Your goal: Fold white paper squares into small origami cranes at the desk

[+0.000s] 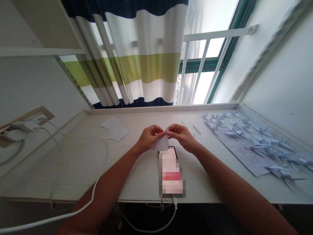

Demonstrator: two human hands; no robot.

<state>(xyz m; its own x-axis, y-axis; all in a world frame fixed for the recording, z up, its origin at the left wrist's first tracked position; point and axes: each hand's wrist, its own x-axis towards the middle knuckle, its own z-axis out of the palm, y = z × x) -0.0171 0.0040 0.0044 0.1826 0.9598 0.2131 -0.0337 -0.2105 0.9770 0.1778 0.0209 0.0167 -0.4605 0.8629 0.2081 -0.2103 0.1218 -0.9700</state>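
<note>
Between my two hands, just above the white desk, is a piece of white paper [161, 144]. My left hand [151, 137] pinches its upper edge with thumb and fingers. Close beside it, the thumb and fingertips of my right hand [181, 134] are closed on the paper's upper right corner. The paper hangs down toward the left, over the top end of a phone [170, 169] lying on the desk. The phone's screen is lit and partly blurred out. Whether the paper is folded at the fingertips is hard to make out.
Many folded paper cranes [262, 147] cover the right side, some on a printed sheet [241, 151]. Loose paper squares [118, 131] lie at the back left. Thin paper strips [197, 129] sit behind my right hand. A white cable [107, 156] crosses my left forearm from the wall socket [24, 125].
</note>
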